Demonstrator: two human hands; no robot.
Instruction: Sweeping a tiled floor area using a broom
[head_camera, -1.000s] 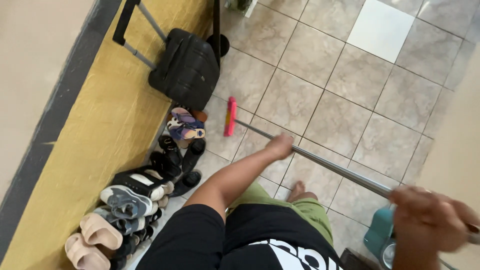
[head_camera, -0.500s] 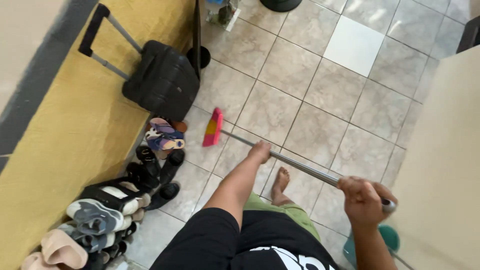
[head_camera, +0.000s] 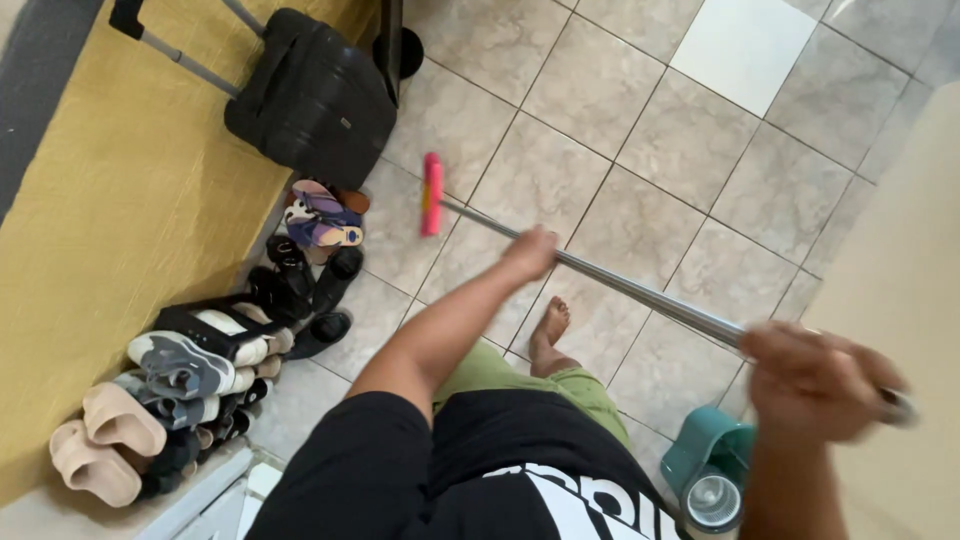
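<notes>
Both hands are closed around the metal handle (head_camera: 640, 295) of a pink-headed broom (head_camera: 432, 194): the left hand (head_camera: 530, 253) midway down the shaft, the right hand (head_camera: 815, 380), blurred, near its top end. The broom's long axis runs diagonally from lower right to upper left, and its head rests on the tiled floor (head_camera: 600, 130) just beside the row of shoes (head_camera: 200, 370) and near the black suitcase (head_camera: 310, 95). No gathered dirt shows on the tiles, so how much sweeping is done or left cannot be judged; the head works the strip along the yellow wall (head_camera: 110, 220).

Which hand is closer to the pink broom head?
The left hand. It grips the metal handle not far from the pink broom head; the right hand holds the handle's far end.
</notes>
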